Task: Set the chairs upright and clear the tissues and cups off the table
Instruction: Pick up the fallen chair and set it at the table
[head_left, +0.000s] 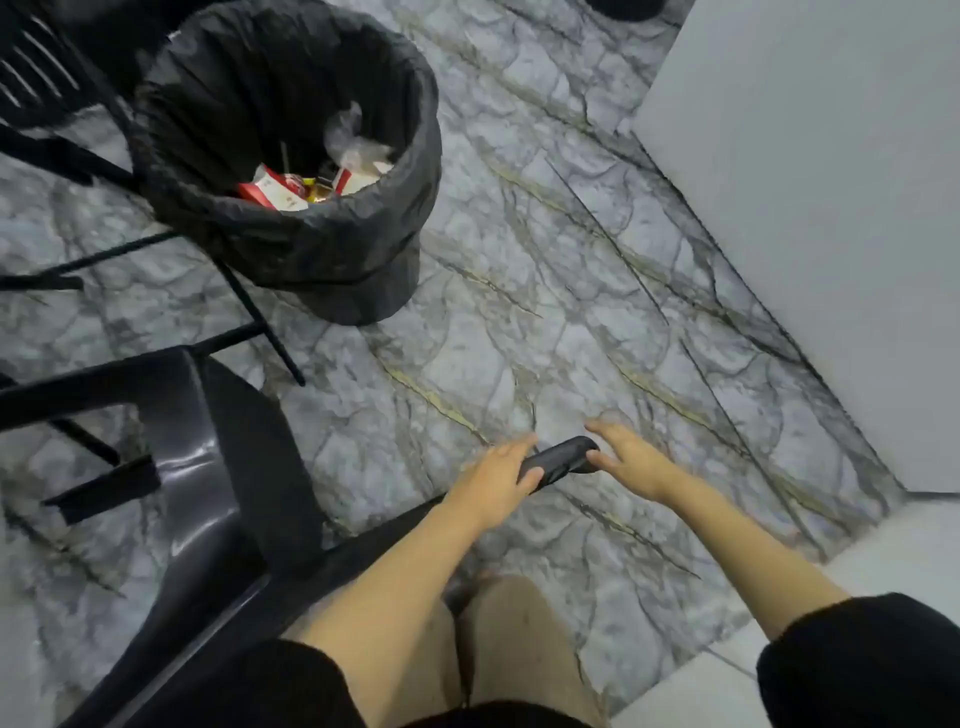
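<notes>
hands meet on a black chair (218, 467) lying tipped on the marble floor (519, 312): left hand (493, 480) wrapped around its leg end, right hand (631, 460) open (fingers spread) touching the tip.

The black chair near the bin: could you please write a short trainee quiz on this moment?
1. True or false: the black chair lies tipped on the marble floor.
2. Which hand is wrapped around the chair's leg? A) left hand B) right hand C) neither
3. Fill in: the bin is lined with a black ____.

Key: 1 true; 2 A, the right hand is open beside the leg's end; 3 bag.
</notes>
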